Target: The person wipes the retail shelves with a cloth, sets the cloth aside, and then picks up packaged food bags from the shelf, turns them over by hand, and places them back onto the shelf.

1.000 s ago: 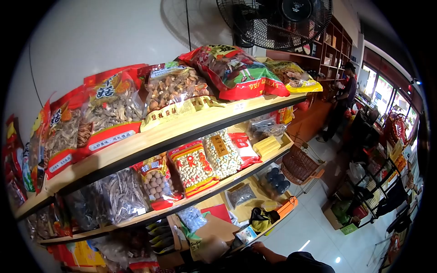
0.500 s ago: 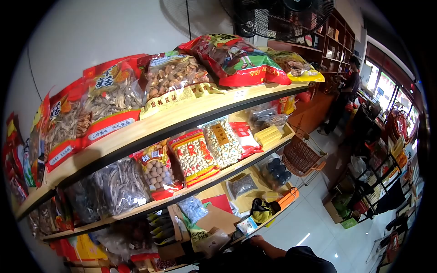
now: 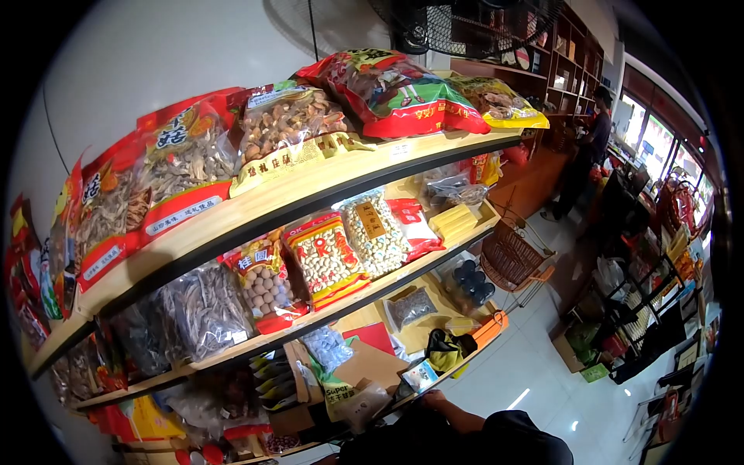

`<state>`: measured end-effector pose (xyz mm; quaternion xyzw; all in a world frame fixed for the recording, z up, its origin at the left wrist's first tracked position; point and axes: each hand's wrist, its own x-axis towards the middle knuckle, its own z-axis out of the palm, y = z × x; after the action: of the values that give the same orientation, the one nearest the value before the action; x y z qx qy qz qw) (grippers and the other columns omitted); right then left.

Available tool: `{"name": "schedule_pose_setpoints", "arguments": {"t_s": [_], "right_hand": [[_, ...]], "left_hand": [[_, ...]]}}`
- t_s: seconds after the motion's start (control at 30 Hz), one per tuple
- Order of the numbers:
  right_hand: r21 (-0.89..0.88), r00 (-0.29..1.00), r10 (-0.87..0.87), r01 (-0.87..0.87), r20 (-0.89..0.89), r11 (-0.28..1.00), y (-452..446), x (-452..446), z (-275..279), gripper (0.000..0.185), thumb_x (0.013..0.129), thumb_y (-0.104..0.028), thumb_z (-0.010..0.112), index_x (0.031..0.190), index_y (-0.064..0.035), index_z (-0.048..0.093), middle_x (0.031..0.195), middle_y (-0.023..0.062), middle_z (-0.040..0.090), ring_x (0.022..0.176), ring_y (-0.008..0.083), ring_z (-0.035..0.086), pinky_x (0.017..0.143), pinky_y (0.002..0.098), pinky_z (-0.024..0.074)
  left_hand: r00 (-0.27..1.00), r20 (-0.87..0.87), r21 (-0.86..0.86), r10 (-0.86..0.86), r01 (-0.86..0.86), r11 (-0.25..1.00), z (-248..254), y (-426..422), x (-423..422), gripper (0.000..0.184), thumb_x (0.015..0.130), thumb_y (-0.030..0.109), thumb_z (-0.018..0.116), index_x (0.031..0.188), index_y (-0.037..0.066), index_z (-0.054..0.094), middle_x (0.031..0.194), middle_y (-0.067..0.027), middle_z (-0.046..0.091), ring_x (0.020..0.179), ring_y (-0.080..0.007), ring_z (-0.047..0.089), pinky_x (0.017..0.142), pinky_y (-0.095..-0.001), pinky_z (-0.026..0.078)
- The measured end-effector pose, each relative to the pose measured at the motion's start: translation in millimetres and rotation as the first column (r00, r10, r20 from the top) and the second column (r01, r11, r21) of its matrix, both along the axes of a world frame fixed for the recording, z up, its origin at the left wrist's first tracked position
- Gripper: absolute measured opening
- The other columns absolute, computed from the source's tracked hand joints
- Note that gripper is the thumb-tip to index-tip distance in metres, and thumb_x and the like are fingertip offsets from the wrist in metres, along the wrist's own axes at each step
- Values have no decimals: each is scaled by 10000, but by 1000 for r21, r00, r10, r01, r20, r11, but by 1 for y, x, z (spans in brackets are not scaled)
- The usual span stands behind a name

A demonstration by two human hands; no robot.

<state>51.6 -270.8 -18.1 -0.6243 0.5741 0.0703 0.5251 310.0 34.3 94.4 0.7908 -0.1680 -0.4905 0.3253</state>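
One small packet (image 3: 420, 376) lies near the grip (image 3: 435, 400).

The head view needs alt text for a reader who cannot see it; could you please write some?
Wooden shop shelves hold bagged dried foods, many in red and yellow packaging. The wearer's right hand is near a blue-and-white packet; farther back are a wicker basket and another person.

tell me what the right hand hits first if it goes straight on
Probably the lower shelf's front edge, by the blue-and-white packet; the right hand looks close to it, though depth is unclear.
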Motion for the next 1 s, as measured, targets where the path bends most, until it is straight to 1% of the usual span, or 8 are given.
{"name": "schedule_pose_setpoints", "arguments": {"t_s": [0.17, 0.37, 0.43, 0.57, 0.63, 0.87, 0.93, 1.0], "right_hand": [[-2, 992, 78, -78, 98, 997, 0, -1, 11, 233, 762, -218, 641, 947, -92, 704, 773, 37, 677, 716, 184, 657, 645, 333, 526], [-313, 753, 648, -646, -114, 696, -28, -5, -2, 309, 755, -248, 673, 1045, -140, 679, 987, 39, 676, 847, 166, 655, 758, 308, 536], [183, 999, 48, -50, 11, 982, -39, -7, -11, 341, 739, -251, 684, 1062, -142, 673, 1007, 45, 676, 881, 167, 648, 804, 305, 523], [-14, 936, 219, -224, 277, 975, -56, -30, -13, 302, 730, -240, 690, 979, -69, 692, 868, 93, 698, 785, 203, 665, 738, 325, 531], [103, 972, -188, 174, 143, 979, -63, -35, 23, 248, 738, -217, 674, 890, -22, 698, 793, 116, 699, 725, 226, 668, 684, 346, 529], [147, 931, -332, 311, 152, 939, -107, -82, -21, 188, 807, -117, 569, 910, 1, 672, 645, 145, 648, 466, 225, 603, 401, 344, 481], [158, 937, -339, 323, 81, 933, -120, -92, -44, 181, 842, -125, 546, 914, 4, 651, 647, 152, 645, 417, 239, 581, 373, 351, 473], [207, 932, -352, 330, 81, 921, -130, -102, -76, 176, 853, -128, 540, 925, 4, 630, 641, 167, 628, 413, 251, 575, 352, 362, 473]], "left_hand": [[1000, 12, 27, -1, 1, 1000, 3, 3, -11, 345, 900, 218, 525, 1163, 3, 585, 1120, -127, 617, 975, -253, 577, 892, -384, 442], [1000, 26, 71, -11, 9, 997, 12, -3, -32, 344, 901, 210, 526, 1170, 3, 582, 1128, -126, 614, 977, -253, 575, 898, -384, 441], [999, 27, 90, -22, 19, 996, 11, -4, -42, 344, 901, 208, 526, 1172, 3, 581, 1130, -126, 614, 978, -253, 575, 899, -384, 441], [997, 27, 123, -71, 67, 990, 12, -11, -62, 343, 902, 203, 526, 1177, 3, 579, 1135, -125, 612, 979, -253, 574, 903, -384, 440], [994, 17, 134, -105, 101, 986, 12, -14, -75, 343, 902, 200, 526, 1179, 3, 578, 1138, -125, 611, 980, -252, 573, 904, -385, 440], [948, -109, 7, -299, 301, 954, 0, -38, -93, 339, 877, 166, 569, 1170, -4, 582, 1085, -93, 629, 943, -205, 574, 890, -352, 436], [949, -301, -69, -93, 76, 995, -27, -46, -92, 454, 869, 190, 524, 1270, -21, 496, 1282, -174, 521, 1171, -272, 483, 981, -367, 377], [977, 2, 146, -213, 210, 967, 22, -80, -107, 441, 883, 258, 497, 1258, 26, 524, 1185, -124, 571, 1016, -198, 543, 871, -337, 434]]}}
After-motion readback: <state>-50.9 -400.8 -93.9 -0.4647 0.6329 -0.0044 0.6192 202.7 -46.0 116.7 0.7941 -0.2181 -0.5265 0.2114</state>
